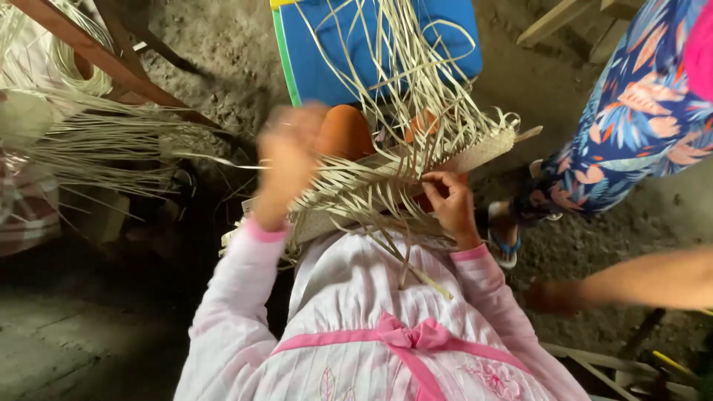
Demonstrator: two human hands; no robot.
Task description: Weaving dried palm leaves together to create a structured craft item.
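Note:
A pale woven straw piece [394,174] with many loose strands sticking up lies across my lap, in front of an orange form [345,134]. My left hand [286,160] is raised and blurred, closed on a thin straw strand [223,162] that runs out to the left. My right hand [449,200] pinches strands at the weave's near edge. My pink and white striped sleeves and dress fill the lower view.
A blue panel [319,59] lies on the dirt floor beyond the weave. A bundle of loose straw [89,145] and wooden bars [96,56] are at left. Another person in floral trousers [631,126] stands at right; a second person's arm [639,282] reaches in low.

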